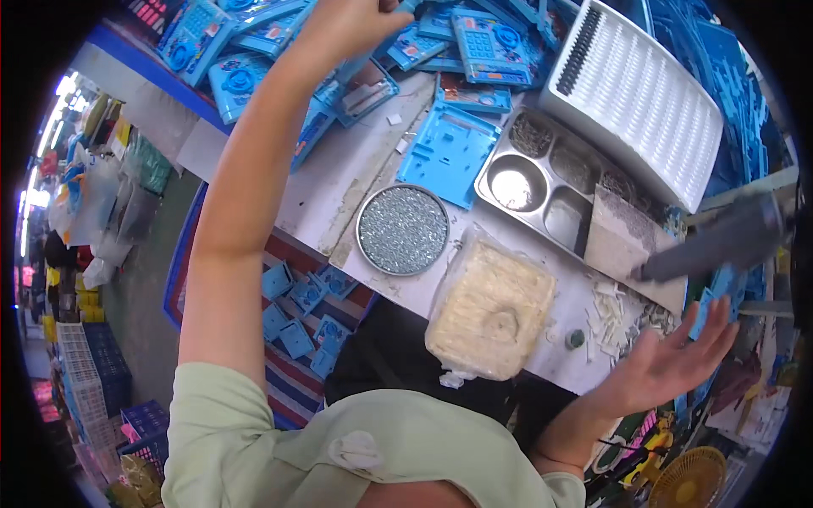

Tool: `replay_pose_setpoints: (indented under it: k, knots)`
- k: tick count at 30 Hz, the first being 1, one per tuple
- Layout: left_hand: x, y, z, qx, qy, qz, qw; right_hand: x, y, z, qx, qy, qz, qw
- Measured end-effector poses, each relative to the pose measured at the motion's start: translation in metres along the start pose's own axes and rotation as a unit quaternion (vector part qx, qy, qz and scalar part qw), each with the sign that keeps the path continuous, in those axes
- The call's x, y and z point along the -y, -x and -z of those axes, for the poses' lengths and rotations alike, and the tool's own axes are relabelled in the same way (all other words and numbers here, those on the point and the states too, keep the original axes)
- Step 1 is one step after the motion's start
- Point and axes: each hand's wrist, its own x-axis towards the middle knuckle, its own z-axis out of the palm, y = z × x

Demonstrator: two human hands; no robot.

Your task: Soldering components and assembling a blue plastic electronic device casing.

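Note:
My left arm reaches far forward, and my left hand (354, 27) is at the top edge over a heap of blue plastic toy casings (491, 46). Its fingers curl around the edge of a blue plastic casing (405, 12), partly cut off by the picture's edge. At the right, my right hand (669, 362) is raised with fingers stretched out and nothing in it. Just above it hangs a dark electric screwdriver (720, 241), apart from the hand. An open blue casing half (449, 152) lies on the white worktable (318, 199).
A round tin of small screws (402, 230) sits by a plastic-wrapped yellowish block (491, 309). Behind them are a metal compartment tray (514, 184) and a white ribbed tray (635, 102). White plastic bits (608, 326) lie at right. More blue casings (296, 339) rest on striped cloth below left.

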Motion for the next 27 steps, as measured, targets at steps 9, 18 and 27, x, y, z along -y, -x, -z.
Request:
replay_pose_setpoints:
  k: [9,18,27]
  knots:
    - [-0.143,0.227,0.001,0.151,0.170,-0.198,0.954,0.023,0.099,-0.077,0.228,-0.569,-0.463,0.640]
    - [-0.115,0.322,-0.003,0.245,0.339,-0.323,0.849,-0.017,0.097,-0.014,0.295,-0.285,-0.517,0.752]
    - [-0.100,0.319,-0.079,0.246,0.242,-0.223,0.912,-0.053,0.067,-0.028,0.511,0.197,-0.173,0.819]
